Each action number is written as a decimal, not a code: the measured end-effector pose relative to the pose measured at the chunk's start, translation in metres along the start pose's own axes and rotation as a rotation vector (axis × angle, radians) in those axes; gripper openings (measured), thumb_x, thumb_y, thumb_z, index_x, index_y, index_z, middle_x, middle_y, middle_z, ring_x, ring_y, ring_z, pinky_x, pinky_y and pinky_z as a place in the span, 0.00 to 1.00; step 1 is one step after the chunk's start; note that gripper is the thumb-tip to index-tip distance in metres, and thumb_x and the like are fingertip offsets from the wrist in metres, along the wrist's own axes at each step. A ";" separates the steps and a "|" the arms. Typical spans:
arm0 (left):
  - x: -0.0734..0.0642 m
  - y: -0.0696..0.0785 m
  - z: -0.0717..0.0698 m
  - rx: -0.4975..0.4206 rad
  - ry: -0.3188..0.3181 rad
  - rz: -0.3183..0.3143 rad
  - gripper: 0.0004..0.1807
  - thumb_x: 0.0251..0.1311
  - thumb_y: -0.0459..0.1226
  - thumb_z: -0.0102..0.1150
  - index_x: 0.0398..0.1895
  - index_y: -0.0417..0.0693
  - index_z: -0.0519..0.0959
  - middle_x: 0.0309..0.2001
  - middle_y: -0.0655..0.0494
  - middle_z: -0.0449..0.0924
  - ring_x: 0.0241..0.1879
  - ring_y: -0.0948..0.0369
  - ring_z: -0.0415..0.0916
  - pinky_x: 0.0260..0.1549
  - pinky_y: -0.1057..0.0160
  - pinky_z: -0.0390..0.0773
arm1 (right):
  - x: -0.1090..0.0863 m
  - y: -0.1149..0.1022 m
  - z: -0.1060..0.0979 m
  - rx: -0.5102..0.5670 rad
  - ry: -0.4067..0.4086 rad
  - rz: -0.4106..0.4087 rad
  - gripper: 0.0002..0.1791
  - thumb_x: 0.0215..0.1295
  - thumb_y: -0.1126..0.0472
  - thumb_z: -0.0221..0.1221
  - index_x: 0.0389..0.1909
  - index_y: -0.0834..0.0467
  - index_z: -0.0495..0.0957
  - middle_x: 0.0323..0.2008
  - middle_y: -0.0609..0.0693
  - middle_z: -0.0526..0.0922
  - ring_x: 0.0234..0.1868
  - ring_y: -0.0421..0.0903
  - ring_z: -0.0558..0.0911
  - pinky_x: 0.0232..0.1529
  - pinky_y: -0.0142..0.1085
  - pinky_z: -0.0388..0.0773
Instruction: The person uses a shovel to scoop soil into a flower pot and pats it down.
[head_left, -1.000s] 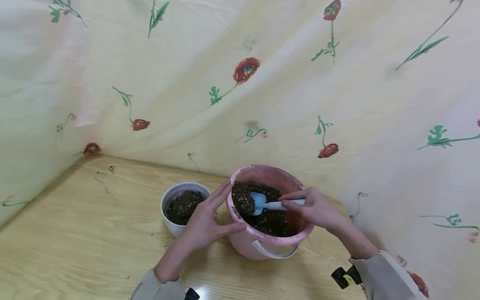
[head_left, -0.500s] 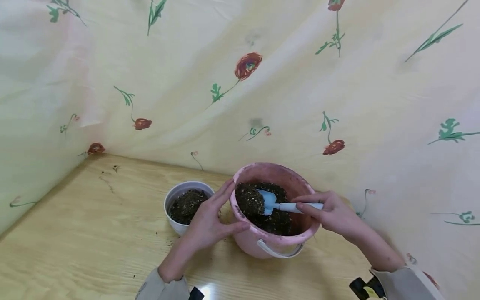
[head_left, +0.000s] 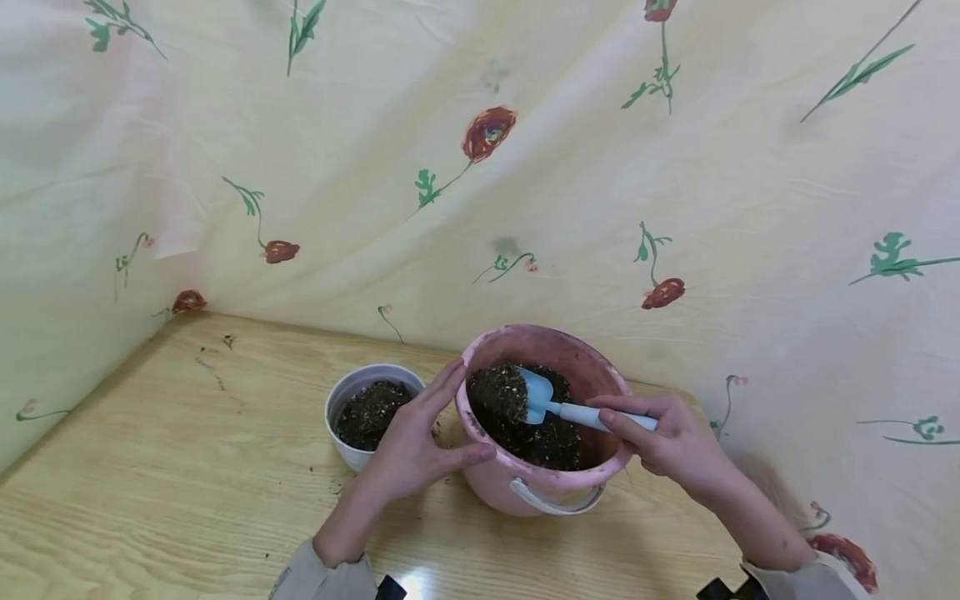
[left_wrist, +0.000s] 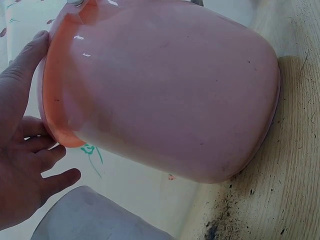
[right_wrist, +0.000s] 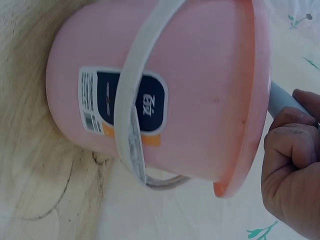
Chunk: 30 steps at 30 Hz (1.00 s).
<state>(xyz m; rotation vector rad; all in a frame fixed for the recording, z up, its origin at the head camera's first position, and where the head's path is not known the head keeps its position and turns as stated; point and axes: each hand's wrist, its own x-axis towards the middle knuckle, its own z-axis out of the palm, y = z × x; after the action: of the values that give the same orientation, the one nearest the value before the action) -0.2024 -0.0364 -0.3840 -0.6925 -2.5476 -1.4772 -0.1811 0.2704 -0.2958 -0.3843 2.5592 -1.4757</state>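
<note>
A pink bucket (head_left: 517,492) stands on the table, with dark soil (head_left: 558,446) inside. My right hand (head_left: 675,442) pinches the pale handle of a small blue trowel (head_left: 537,395) between thumb and fingers. The trowel's blade bears a heap of soil over the bucket's left part. In the right wrist view, the bucket's rim hides most of the trowel. My left hand (head_left: 408,454) is spread along the bucket's left rim (left_wrist: 55,100), thumb and fingertips touching it from outside. Left of the bucket is a white pot (head_left: 348,457), partly filled with soil (head_left: 371,412).
The wooden table (head_left: 150,467) has soil crumbs scattered near the pot and farther left. A flower-patterned cloth (head_left: 360,233) hangs close behind the bucket and along both sides. The bucket's white handle (head_left: 555,504) hangs down at its front.
My right hand has moved to the right, drawing the trowel and its soil slightly right. The trowel's handle now slants more, its hand end lower. My left hand stays on the rim.
</note>
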 end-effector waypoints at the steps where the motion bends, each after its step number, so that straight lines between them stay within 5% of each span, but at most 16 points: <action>1: 0.000 0.000 0.000 -0.001 0.001 0.001 0.57 0.44 0.62 0.69 0.76 0.56 0.52 0.75 0.64 0.46 0.72 0.56 0.50 0.68 0.49 0.54 | -0.002 0.000 0.001 0.027 0.002 -0.007 0.19 0.70 0.60 0.56 0.54 0.68 0.78 0.11 0.40 0.65 0.10 0.41 0.49 0.07 0.36 0.46; 5: 0.000 0.001 0.000 -0.009 -0.003 -0.005 0.57 0.43 0.61 0.69 0.76 0.57 0.51 0.75 0.65 0.44 0.73 0.56 0.49 0.68 0.49 0.54 | -0.008 0.001 0.005 0.117 0.002 -0.042 0.17 0.71 0.63 0.54 0.55 0.71 0.76 0.12 0.40 0.63 0.11 0.49 0.46 0.08 0.39 0.44; 13: -0.002 0.001 0.000 -0.001 -0.005 -0.014 0.58 0.43 0.63 0.68 0.76 0.57 0.51 0.75 0.65 0.44 0.72 0.55 0.49 0.68 0.47 0.54 | -0.018 0.000 0.015 0.243 0.009 -0.008 0.14 0.73 0.64 0.51 0.53 0.55 0.81 0.16 0.43 0.74 0.12 0.47 0.48 0.10 0.41 0.40; 21: 0.002 0.002 -0.001 -0.006 0.010 0.018 0.57 0.44 0.62 0.68 0.76 0.56 0.51 0.75 0.64 0.44 0.72 0.55 0.49 0.68 0.48 0.54 | -0.025 -0.002 0.029 0.343 0.125 0.038 0.14 0.73 0.62 0.51 0.51 0.48 0.82 0.16 0.42 0.65 0.13 0.41 0.50 0.12 0.39 0.42; 30: -0.003 0.002 0.000 0.015 -0.002 -0.010 0.57 0.43 0.64 0.67 0.76 0.59 0.51 0.75 0.64 0.44 0.72 0.53 0.50 0.67 0.46 0.55 | -0.034 -0.004 0.042 0.355 0.240 0.131 0.13 0.71 0.60 0.54 0.51 0.53 0.83 0.16 0.45 0.65 0.13 0.41 0.50 0.12 0.39 0.43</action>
<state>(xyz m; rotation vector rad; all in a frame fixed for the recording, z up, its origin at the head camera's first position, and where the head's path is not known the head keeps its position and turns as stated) -0.1993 -0.0366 -0.3832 -0.6808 -2.5641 -1.4603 -0.1374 0.2442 -0.3127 0.0097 2.3586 -1.9772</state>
